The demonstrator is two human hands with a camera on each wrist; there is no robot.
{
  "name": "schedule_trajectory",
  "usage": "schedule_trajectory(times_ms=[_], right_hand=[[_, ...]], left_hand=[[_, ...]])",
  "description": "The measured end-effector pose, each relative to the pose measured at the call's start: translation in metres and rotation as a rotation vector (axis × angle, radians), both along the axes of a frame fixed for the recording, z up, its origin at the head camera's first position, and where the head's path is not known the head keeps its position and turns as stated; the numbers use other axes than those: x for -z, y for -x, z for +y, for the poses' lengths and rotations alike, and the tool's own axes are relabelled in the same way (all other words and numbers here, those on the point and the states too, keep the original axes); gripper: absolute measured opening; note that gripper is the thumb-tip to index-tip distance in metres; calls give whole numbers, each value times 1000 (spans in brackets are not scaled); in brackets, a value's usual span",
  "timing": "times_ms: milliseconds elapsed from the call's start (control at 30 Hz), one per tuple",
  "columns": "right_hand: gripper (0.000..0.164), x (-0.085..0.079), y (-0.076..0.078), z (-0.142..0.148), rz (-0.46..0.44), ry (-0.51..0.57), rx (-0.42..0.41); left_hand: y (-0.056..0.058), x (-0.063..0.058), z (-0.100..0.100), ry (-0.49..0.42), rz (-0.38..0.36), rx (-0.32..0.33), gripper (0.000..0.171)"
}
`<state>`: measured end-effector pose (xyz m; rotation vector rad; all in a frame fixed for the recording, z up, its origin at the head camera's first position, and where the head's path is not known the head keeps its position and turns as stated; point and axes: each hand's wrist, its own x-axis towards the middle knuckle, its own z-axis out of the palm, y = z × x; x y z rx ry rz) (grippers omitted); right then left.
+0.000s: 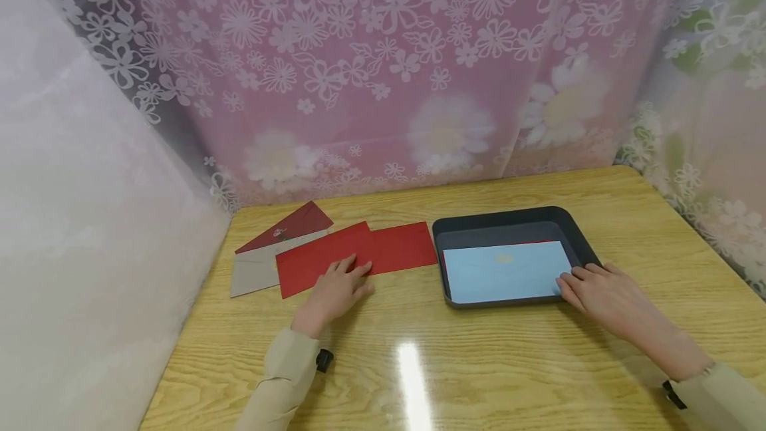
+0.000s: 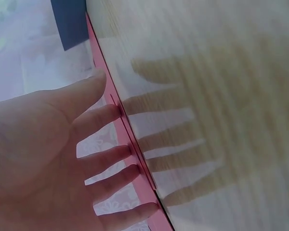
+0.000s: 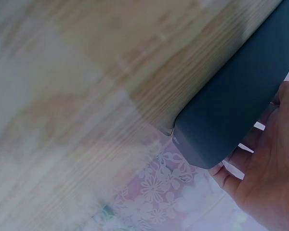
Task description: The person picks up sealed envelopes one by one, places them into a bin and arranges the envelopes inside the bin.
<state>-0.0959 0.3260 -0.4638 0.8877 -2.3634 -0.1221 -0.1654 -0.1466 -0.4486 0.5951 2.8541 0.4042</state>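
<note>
My left hand (image 1: 340,288) lies with fingers spread on two overlapping red envelopes (image 1: 323,259), its fingertips on the paper near their front edge. In the left wrist view the fingers (image 2: 108,156) reach onto the red paper. A dark grey tray (image 1: 497,221) stands to the right, holding a light blue envelope (image 1: 509,275) with a strip of red showing behind it. My right hand (image 1: 607,298) rests over the tray's front right corner, thumb near the blue envelope's right end. In the right wrist view its fingers (image 3: 238,159) reach past the tray's rim, where their tips are hidden.
Left of the red envelopes lie a grey envelope (image 1: 254,275) and a dark red one (image 1: 287,226), partly overlapping. The wooden table (image 1: 479,364) meets a pink floral curtain (image 1: 371,118) at the back. A white sheet (image 1: 90,218) hangs along the left side.
</note>
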Motion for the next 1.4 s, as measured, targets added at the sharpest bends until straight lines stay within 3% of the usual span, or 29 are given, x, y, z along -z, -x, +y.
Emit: schedule_trajectory(times_ms=[567,700,833,967,1100,1233,1400], right_hand=[[56,-1,-1,0,28,42,-19],[57,-2,-2,0,31,28,-21],[56,-2,-3,0,29,11,-26],[55,-2,-4,0,25,8,-27],[56,-1,-5,0,18,2,-21],[57,-1,-5,0,8,7,-11],[56,-1,-4,-2,12,21,-14]], left_hand=[[-41,1,-1,34,64,16,62],[-45,0,0,19,77,21,65],[-37,1,-7,-69,147,-16,64],[-18,1,-23,-144,279,-115,58],[2,1,-45,-159,360,-200,49],[14,6,-67,-97,354,-246,49],[17,11,-86,-24,289,-269,61]])
